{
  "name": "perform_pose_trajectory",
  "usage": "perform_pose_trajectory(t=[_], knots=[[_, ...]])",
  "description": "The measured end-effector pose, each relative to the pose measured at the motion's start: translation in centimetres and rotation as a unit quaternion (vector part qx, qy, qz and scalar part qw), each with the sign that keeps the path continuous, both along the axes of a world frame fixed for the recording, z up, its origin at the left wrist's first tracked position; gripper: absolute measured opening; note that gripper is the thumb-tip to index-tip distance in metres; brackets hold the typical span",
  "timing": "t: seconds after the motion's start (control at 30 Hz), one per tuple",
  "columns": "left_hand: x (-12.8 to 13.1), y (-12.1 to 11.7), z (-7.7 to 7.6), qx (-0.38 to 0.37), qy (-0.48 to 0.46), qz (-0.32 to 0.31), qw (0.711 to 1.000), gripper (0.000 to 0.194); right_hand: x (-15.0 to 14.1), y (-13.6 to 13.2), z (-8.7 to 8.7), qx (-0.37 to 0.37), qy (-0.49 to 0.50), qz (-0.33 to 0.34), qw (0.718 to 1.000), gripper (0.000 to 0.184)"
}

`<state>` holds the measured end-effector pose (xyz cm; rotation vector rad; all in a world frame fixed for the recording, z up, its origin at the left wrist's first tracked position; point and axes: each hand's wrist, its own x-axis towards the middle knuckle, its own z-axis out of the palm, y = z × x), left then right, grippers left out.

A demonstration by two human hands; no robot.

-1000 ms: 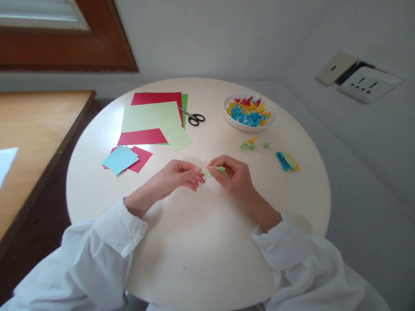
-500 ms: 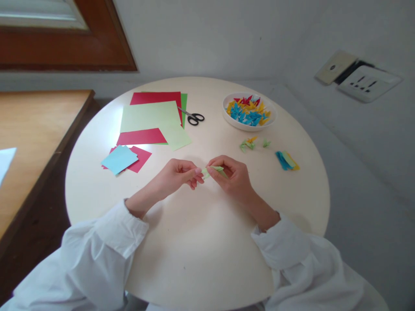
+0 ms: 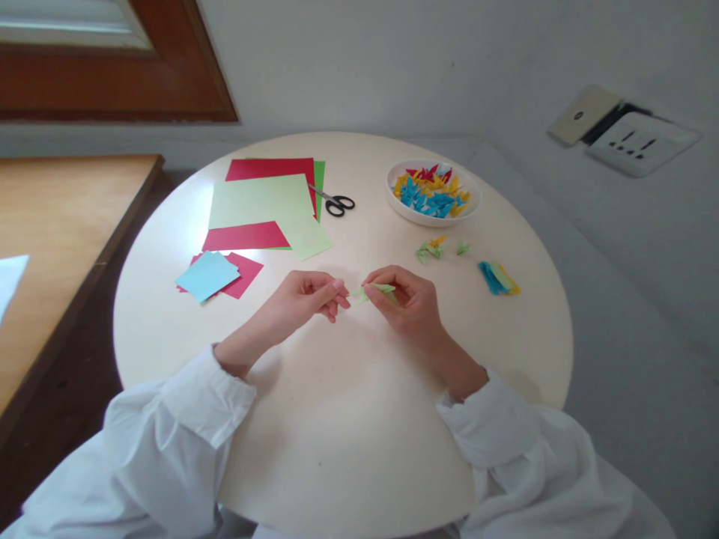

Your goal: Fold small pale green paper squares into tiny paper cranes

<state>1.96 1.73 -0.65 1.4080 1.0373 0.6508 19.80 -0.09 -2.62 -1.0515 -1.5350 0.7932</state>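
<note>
A small folded piece of light green paper (image 3: 383, 288) is pinched between the thumb and fingers of my right hand (image 3: 409, 299), above the middle of the round table. Its narrow end points left, toward my left hand (image 3: 311, 296). The left fingers are loosely curled and slightly apart, just short of that end, with nothing visible in them. Beyond my right hand lie small green and yellow folded paper pieces (image 3: 431, 249) and a single green one (image 3: 463, 248). Folded blue, light green and yellow papers (image 3: 499, 278) rest farther right.
A white bowl (image 3: 396, 207) of folded blue, yellow and red paper pieces stands at the back right. Black-handled scissors (image 3: 338, 204) touch large red and green sheets (image 3: 258, 202) at the back left. Small blue and red squares (image 3: 207, 277) lie nearer on the white table (image 3: 337, 434).
My left fingers have come off the folded green paper and moved slightly left. My right hand has shifted a little right with the paper in it.
</note>
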Motion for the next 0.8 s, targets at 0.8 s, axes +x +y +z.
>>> perform_pose_trajectory(t=[0.8], knots=[[1.0,-1.3,-0.5,0.248,0.132,0.043,0.959,0.023,-0.6,-0.5,-0.5,0.084,-0.085,-0.035,0.992,0.006]])
